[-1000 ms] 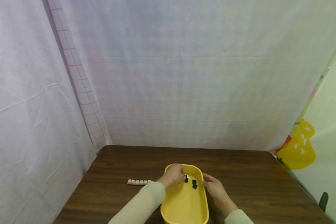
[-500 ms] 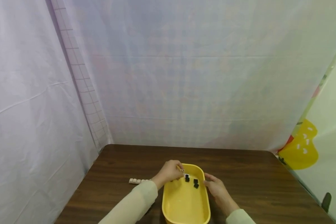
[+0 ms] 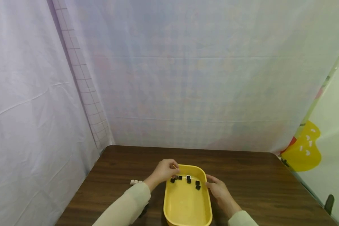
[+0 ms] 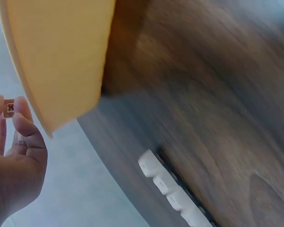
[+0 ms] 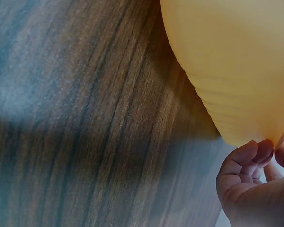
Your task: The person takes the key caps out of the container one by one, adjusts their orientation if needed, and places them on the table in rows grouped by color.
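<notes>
My left hand [image 3: 164, 171] is over the far left rim of the yellow tub [image 3: 187, 207]. In the left wrist view, its thumb and fingertips pinch a small square keycap [image 4: 9, 108], its hollow underside showing. My right hand [image 3: 218, 191] grips the tub's right side; the right wrist view shows thumb and fingers pinching the rim. Inside the tub, several small black square pieces [image 3: 197, 182] lie toward the far end, one with a white edge [image 3: 188, 177]. White keycaps [image 3: 136, 182] stand in a row left of the tub, partly hidden by my left sleeve.
The brown wooden table [image 3: 248, 182] carries the tub near its front edge. Dark items [image 3: 144, 210] lie partly hidden beside my left sleeve. Pale curtains [image 3: 186, 78] hang behind the table and at its left.
My left hand has moved left and up from inside the tub to its rim, uncovering more black pieces. The sleeve now hides more of the keycap row. My right hand keeps its grip.
</notes>
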A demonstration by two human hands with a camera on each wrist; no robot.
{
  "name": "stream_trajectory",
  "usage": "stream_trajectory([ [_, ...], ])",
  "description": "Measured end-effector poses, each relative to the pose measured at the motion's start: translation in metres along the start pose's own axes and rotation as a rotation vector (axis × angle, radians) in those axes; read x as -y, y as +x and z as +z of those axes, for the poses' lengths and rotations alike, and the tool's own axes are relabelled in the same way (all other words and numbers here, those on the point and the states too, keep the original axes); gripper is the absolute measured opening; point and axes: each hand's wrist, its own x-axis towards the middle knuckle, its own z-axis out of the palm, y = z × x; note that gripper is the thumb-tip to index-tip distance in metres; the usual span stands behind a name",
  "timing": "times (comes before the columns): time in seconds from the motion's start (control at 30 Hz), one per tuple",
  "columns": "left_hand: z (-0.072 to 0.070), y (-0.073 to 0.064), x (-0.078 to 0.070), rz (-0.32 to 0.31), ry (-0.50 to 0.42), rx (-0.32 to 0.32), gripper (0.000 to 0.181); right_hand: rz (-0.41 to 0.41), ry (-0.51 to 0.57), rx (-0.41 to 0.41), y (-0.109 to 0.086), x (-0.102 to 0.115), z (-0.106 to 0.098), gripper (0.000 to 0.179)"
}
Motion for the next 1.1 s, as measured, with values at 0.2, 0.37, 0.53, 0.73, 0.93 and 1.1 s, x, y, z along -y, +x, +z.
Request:
stream_trajectory([
  [0.2, -0.022, -0.006, 0.011, -0.001, 0.055, -0.043, 0.034, -0.012, -0.049, -0.009, 0.0, 0.0, 0.0, 0.046],
  [0.37, -0.049, -0.018, 0.029, -0.025, 0.113, -0.107, 0.026, -0.024, -0.081, -0.007, 0.0, -0.001, 0.001, 0.045],
  [0.53, -0.074, -0.028, 0.046, -0.044, 0.096, -0.198, 0.021, -0.03, -0.086, -0.009, 0.0, -0.001, 0.001, 0.045],
  [0.73, -0.099, -0.043, 0.062, -0.079, 0.113, -0.29, 0.019, -0.029, -0.081, -0.011, -0.001, -0.001, 0.003, 0.045],
  [0.93, -0.123, -0.059, 0.081, -0.092, 0.191, -0.31, 0.022, -0.005, -0.049, -0.007, -0.001, 0.0, 0.004, 0.046],
  [1.1, -0.142, -0.071, 0.096, -0.123, 0.287, -0.28, 0.019, -0.009, -0.055, -0.009, 0.0, 0.0, 0.003, 0.045],
])
